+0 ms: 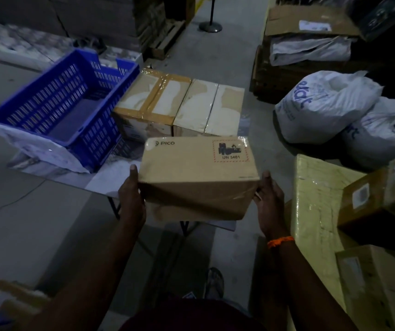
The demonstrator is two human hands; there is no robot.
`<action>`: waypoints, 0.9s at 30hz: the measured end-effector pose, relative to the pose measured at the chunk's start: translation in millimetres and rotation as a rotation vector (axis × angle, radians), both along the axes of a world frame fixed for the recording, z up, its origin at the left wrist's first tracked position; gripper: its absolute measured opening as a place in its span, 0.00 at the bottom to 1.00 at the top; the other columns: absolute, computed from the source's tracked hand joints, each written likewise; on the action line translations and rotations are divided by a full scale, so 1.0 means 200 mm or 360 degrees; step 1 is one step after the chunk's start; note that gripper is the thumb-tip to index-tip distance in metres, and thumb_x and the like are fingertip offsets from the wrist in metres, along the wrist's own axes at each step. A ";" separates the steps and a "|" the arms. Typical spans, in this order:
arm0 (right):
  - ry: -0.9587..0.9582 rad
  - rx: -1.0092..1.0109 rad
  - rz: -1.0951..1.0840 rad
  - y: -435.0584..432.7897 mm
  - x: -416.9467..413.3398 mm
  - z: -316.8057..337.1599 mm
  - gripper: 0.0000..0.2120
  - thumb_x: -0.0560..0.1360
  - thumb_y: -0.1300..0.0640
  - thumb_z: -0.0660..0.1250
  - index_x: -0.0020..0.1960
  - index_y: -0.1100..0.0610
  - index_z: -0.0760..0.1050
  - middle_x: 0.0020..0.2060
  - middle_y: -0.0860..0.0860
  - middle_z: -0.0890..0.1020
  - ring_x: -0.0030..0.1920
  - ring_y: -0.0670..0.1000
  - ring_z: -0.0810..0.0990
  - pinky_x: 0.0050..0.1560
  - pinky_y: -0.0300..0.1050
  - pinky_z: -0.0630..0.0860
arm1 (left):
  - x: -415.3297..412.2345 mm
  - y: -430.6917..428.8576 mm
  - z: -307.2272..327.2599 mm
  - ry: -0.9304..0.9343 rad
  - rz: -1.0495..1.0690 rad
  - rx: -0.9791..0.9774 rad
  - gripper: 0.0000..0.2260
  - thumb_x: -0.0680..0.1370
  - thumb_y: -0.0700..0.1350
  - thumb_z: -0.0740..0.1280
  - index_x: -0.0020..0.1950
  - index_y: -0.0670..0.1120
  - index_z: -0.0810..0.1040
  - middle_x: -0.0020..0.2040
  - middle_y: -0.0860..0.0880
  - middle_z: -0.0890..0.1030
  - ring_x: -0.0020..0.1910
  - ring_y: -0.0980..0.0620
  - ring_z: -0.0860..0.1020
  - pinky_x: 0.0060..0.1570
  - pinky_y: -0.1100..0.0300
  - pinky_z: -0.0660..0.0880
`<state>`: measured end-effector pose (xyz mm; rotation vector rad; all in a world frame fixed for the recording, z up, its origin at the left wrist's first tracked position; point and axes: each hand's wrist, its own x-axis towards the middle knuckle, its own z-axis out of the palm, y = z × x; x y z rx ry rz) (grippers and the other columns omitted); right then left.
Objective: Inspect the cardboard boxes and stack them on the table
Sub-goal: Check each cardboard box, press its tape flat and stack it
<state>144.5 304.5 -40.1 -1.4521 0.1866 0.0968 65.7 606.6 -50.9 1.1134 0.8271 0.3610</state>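
I hold a brown cardboard box [197, 173] marked PICO with a red-framed UN 3481 label, tilted, above the near edge of the table [100, 180]. My left hand [130, 194] grips its left end and my right hand [268, 199] grips its right end, an orange band on that wrist. Behind it on the table stand two taped cardboard boxes side by side, one with brown tape [153, 101] and a paler one [212, 108].
A blue slotted plastic crate [48, 108] sits on the table's left part. Grey filled sacks [325, 103] lie on the floor at right. Several cardboard boxes [318, 201] are stacked at my right. A post base [210, 26] stands far back.
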 end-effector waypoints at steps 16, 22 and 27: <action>-0.0782 -0.1377 0.0297 0.18 0.05 0.05 0.25 0.79 0.61 0.67 0.75 0.58 0.70 0.75 0.59 0.72 0.74 0.58 0.71 0.71 0.55 0.74 | 0.06 0.01 0.09 0.0083 -0.0716 0.1923 0.22 0.80 0.48 0.70 0.73 0.46 0.72 0.72 0.45 0.73 0.69 0.48 0.71 0.63 0.53 0.70; -0.0971 -0.1921 0.1071 0.51 0.11 0.06 0.34 0.81 0.45 0.44 0.82 0.61 0.59 0.82 0.58 0.59 0.83 0.57 0.54 0.82 0.59 0.53 | 0.27 -0.18 0.10 0.0260 -0.1435 0.2383 0.33 0.82 0.60 0.43 0.80 0.41 0.63 0.81 0.40 0.61 0.81 0.41 0.58 0.78 0.42 0.57; -0.1001 -0.2105 0.1107 0.52 0.12 0.02 0.37 0.80 0.43 0.37 0.83 0.59 0.57 0.83 0.56 0.58 0.84 0.54 0.54 0.81 0.54 0.47 | 0.27 -0.22 0.07 0.0369 -0.1423 0.2527 0.30 0.84 0.56 0.42 0.80 0.41 0.64 0.81 0.41 0.63 0.80 0.42 0.61 0.77 0.41 0.58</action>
